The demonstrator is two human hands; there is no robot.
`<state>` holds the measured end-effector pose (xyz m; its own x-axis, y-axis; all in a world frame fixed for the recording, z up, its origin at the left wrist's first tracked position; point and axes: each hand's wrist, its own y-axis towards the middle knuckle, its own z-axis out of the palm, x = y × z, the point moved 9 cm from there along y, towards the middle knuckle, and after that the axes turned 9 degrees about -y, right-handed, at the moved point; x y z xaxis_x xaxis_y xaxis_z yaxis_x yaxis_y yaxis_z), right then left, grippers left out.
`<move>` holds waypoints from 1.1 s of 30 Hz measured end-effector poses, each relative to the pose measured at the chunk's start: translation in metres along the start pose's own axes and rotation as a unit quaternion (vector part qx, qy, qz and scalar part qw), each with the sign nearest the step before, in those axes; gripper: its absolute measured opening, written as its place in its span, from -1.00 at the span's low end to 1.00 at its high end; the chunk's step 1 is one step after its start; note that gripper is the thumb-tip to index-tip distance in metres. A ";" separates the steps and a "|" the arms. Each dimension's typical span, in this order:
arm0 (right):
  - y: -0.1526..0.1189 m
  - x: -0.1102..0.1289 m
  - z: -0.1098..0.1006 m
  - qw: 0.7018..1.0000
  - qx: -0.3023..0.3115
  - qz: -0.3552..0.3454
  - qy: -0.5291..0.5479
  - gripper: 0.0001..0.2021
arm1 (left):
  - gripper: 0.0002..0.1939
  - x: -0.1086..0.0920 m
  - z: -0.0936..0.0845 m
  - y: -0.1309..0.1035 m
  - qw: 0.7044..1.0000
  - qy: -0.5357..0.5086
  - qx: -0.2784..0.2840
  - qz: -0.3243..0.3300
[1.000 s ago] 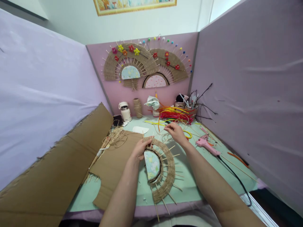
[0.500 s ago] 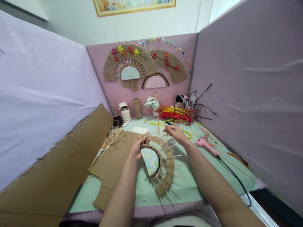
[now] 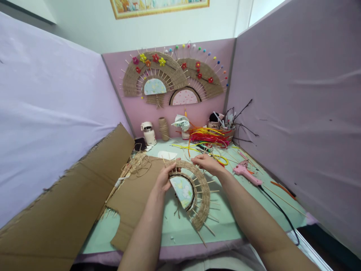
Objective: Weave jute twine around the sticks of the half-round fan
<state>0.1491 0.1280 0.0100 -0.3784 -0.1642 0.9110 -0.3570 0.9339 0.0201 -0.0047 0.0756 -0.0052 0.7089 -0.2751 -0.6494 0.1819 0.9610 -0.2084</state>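
A half-round woven fan (image 3: 203,195), with thin wooden sticks as spokes and a blue floral half-circle (image 3: 182,192) edged in black at its centre, is tilted above the table. My left hand (image 3: 165,177) grips its upper left end, thumb in front and fingers mostly behind. At the fan's upper rim, my right hand (image 3: 207,164) is closed in a pinch on a thin strand of twine, largely hidden by the fingers. Loose twine lies just behind that hand. Short twine ends hang below the floral piece.
Cardboard (image 3: 138,192) covers the left side, with a bundle of sticks (image 3: 121,182) on it. A pink glue gun (image 3: 247,174) and its cord lie right. Behind are a twine spool (image 3: 163,129), a white bottle (image 3: 149,133) and colourful pipe cleaners (image 3: 210,137). Finished fans (image 3: 155,64) hang behind.
My right hand has come down and slightly left to the fan's rim. The fan has turned a little, its lower end swinging right and up.
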 end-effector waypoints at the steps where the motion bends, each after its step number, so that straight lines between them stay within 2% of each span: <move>1: 0.001 -0.001 0.000 1.000 0.000 0.002 0.002 -0.61 | -0.62 0.003 0.003 -0.002 1.000 0.010 0.017 -0.016; 4: 0.002 -0.004 -0.001 1.000 0.000 -0.001 0.012 -0.60 | -0.56 0.010 0.010 -0.007 0.997 0.028 0.060 -0.049; 8: 0.003 -0.003 -0.003 1.000 -0.006 -0.014 0.028 -0.59 | -0.57 0.012 0.014 -0.008 0.994 0.025 0.093 -0.048; 12: 0.001 0.002 -0.004 0.999 -0.010 -0.022 0.039 -0.59 | -0.60 0.015 0.012 -0.005 0.996 0.010 0.075 -0.054; 16: -0.004 0.010 -0.009 0.999 -0.028 -0.026 0.025 -0.56 | -0.51 0.010 0.017 -0.004 0.996 -0.044 0.071 -0.039; 20: -0.007 0.020 -0.024 0.994 -0.085 -0.055 -0.031 -0.51 | -0.47 0.002 0.020 -0.006 0.995 -0.066 0.070 -0.022; 27: -0.012 0.024 -0.059 0.961 -0.253 -0.088 -0.068 -0.53 | -0.48 -0.009 0.015 -0.007 0.996 -0.083 0.043 0.009; 33: -0.016 0.021 -0.069 0.946 -0.305 -0.103 -0.036 -0.53 | -0.45 -0.004 0.012 -0.007 0.996 -0.082 0.030 -0.021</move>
<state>0.2055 0.1314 0.0576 -0.4202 -0.3635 0.8315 0.1205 0.8858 0.4481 -0.0005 0.0699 0.0079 0.8006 -0.3121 -0.5116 0.2512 0.9498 -0.1863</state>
